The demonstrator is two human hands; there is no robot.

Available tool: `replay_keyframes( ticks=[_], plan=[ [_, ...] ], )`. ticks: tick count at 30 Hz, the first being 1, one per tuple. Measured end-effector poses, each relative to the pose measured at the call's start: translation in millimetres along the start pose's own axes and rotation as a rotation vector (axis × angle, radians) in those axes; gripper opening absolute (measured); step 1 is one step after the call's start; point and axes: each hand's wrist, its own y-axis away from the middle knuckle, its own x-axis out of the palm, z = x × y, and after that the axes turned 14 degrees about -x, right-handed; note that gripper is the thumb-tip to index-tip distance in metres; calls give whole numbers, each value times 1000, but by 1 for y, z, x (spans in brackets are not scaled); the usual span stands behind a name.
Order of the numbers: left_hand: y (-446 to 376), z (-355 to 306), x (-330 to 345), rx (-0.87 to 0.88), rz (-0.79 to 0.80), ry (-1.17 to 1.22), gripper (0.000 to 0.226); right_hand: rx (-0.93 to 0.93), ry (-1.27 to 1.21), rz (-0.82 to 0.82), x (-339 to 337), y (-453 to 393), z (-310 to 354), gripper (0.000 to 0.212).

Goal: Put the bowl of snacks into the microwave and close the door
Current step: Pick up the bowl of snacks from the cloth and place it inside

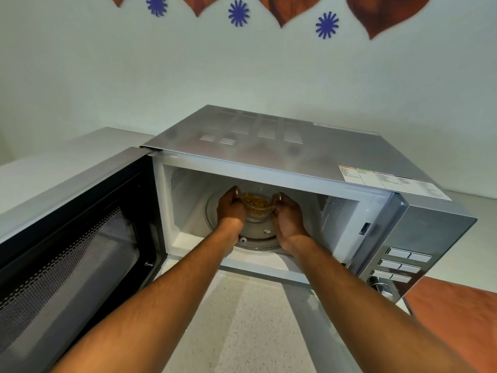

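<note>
A silver microwave [282, 146] stands on the counter with its door [80, 238] swung wide open to the left. Inside the white cavity lies a glass turntable [258, 236]. A small clear glass bowl of yellow-orange snacks [256, 204] is over the middle of the turntable. Both my arms reach into the cavity. My left hand [230, 208] cups the bowl's left side and my right hand [287, 215] cups its right side. Whether the bowl rests on the turntable or hangs just above it, I cannot tell.
The microwave's control panel with buttons [400, 261] is at the right of the cavity. A speckled light counter [242, 319] lies below the opening. A reddish-brown surface [457, 319] is at the lower right. A pale wall with leaf and flower stickers [238, 13] rises behind.
</note>
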Motion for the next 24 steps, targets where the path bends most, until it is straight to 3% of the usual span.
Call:
replay_keyframes(
  ticks=[16, 20, 24],
  plan=[
    [10, -1, -4, -84, -5, 43, 44, 27, 144, -47, 1, 5, -1, 33],
    [23, 10, -11, -85, -34, 58, 32, 30, 246, -53, -4, 17, 4, 29],
    [48, 19, -24, -49, -61, -13, 43, 7, 210, -39, -13, 35, 14, 25]
  ],
)
